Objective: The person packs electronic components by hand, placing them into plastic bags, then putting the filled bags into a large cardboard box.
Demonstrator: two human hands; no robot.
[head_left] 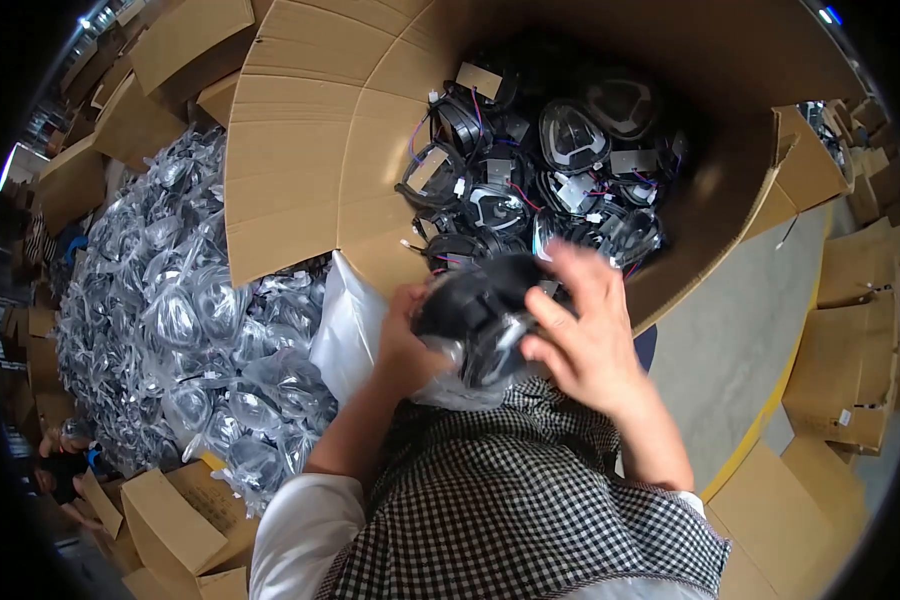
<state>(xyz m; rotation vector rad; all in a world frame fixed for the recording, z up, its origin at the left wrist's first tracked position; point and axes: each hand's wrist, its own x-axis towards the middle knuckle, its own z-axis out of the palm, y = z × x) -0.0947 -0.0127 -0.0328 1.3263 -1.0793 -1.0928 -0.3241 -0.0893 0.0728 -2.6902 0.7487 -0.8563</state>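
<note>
I see both hands on 1 black lamp part (480, 312), held just below the big carton (300, 150). Left hand (402, 340) grips its left end, right hand (582, 335) fingers spread over its right side; clear bag (450, 385) hangs underneath.

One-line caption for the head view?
Both hands, left hand and right hand, hold a black part over a clear bag.

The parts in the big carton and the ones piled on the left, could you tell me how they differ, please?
The parts in the carton lie bare, black with loose wires showing; the piled parts are each sealed in a clear bag. The carton's parts fill a box; the pile lies in an open heap. Both look like the same rounded black part that both hands hold.
</note>
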